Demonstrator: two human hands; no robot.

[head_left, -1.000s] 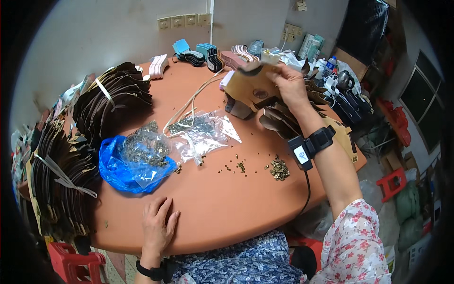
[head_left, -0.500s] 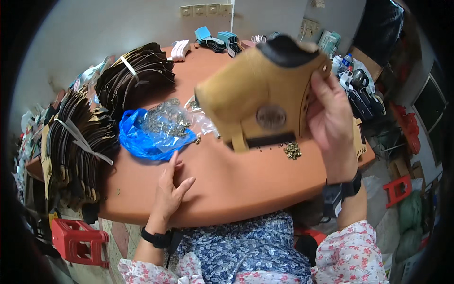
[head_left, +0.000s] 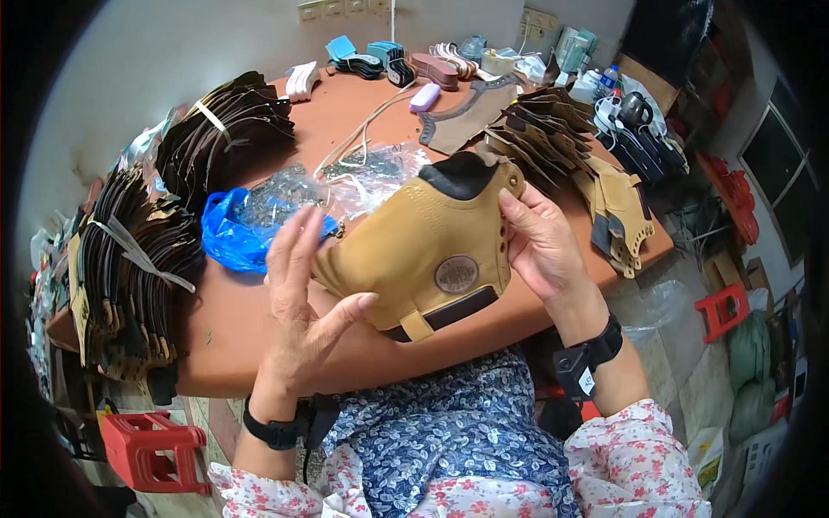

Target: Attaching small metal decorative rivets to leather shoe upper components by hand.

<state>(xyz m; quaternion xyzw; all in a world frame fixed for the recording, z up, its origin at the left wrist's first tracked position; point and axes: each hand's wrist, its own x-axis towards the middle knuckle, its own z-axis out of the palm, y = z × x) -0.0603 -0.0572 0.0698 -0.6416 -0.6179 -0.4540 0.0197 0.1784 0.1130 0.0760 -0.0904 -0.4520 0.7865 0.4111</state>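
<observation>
A tan leather shoe upper [head_left: 393,246] with a black padded collar, a round brown patch and a black strip at its lower edge is held above the table's front. My right hand [head_left: 548,250] pinches its right edge beside the eyelet holes, thumb in front, fingers partly hidden behind it. At the upper's left end my left hand [head_left: 298,302] is open, fingers stretched up and thumb apart; whether the thumb touches the leather I cannot tell. Just beyond the left hand lies a blue plastic bag [head_left: 229,233] with a clear bag of small metal pieces [head_left: 285,200].
Tied stacks of dark leather pieces [head_left: 138,268] line the left of the orange-brown table [head_left: 242,345]. More tan uppers [head_left: 615,203] and dark pieces [head_left: 544,129] lie at the right. A lilac object [head_left: 424,97] is farther back. Red stools [head_left: 155,449] stand on the floor.
My right hand has brought the shoe upper down and nearer, toward the left. My left hand has risen from the table beside the upper. The view has shifted, showing more of the table's back.
</observation>
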